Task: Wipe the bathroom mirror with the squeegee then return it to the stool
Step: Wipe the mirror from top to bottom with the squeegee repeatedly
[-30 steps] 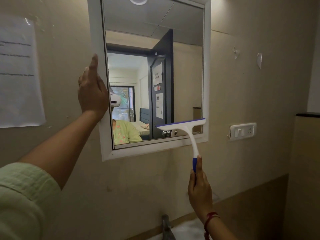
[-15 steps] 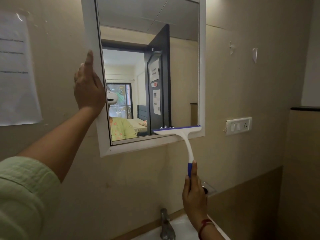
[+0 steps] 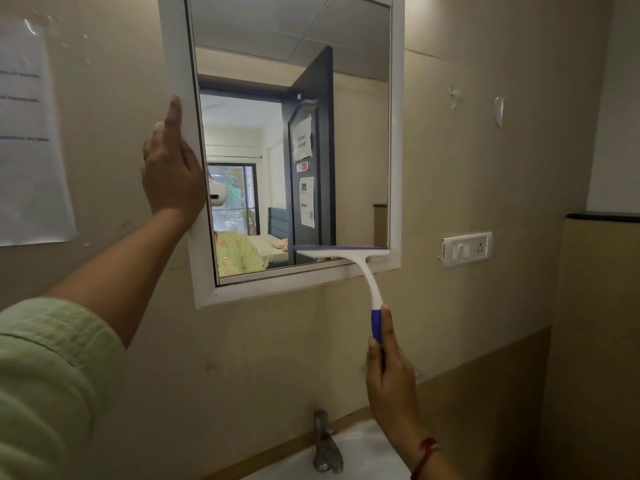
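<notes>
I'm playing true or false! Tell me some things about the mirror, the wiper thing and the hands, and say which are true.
1. The right hand grips the squeegee by its blue handle. True.
2. The left hand touches the mirror's left frame. True.
3. The squeegee blade is at the mirror's top. False: it sits at the glass's bottom right corner.
4. The left hand holds a cloth. False: it holds nothing.
</notes>
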`<state>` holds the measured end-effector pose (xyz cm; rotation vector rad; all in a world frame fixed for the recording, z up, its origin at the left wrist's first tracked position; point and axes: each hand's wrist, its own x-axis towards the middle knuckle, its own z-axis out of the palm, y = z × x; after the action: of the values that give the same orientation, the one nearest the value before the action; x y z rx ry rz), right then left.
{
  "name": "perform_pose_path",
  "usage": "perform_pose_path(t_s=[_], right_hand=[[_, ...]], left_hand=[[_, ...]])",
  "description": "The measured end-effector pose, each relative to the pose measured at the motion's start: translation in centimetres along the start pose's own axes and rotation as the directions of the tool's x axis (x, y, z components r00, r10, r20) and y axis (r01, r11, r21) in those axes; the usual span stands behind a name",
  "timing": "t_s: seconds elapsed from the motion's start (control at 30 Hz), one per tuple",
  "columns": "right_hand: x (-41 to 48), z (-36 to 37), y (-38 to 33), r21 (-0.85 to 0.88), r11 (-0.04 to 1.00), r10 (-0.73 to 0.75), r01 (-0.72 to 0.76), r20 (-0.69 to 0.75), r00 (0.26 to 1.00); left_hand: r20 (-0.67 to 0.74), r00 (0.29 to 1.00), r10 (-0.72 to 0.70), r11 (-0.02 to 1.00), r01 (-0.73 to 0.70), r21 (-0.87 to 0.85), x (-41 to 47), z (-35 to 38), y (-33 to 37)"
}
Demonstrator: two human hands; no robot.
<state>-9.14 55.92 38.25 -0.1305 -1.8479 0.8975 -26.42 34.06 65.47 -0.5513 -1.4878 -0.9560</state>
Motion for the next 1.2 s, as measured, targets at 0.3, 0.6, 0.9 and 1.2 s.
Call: perform_pose_path(t_s=[0.3, 0.6, 0.9, 1.2], right_hand=[[1.6, 0.1, -2.3, 0.074, 0.993, -0.094, 0.097, -0.045, 0.995], [2.1, 0.0, -3.4, 0.127, 0.987, -0.092, 0.103, -0.093, 0.991], [0.4, -0.4, -3.8, 0.206, 0.976, -0.075, 0.073, 0.003, 0.997], [-5.2, 0.0, -3.7, 0.254, 0.967, -0.020, -0.005, 0.094, 0.995]], left_hand=[[-0.004, 1.000, 0.007, 1.000, -0.007, 0.004, 0.0, 0.2, -0.2], [0.002, 1.000, 0.014, 1.000, -0.014, 0.015, 0.0, 0.1, -0.2], [-0.006, 1.000, 0.010, 1.000, -0.010, -0.003, 0.0, 0.0, -0.2], [0.004, 1.000, 0.010, 1.000, -0.010, 0.013, 0.0, -0.2, 0.2]])
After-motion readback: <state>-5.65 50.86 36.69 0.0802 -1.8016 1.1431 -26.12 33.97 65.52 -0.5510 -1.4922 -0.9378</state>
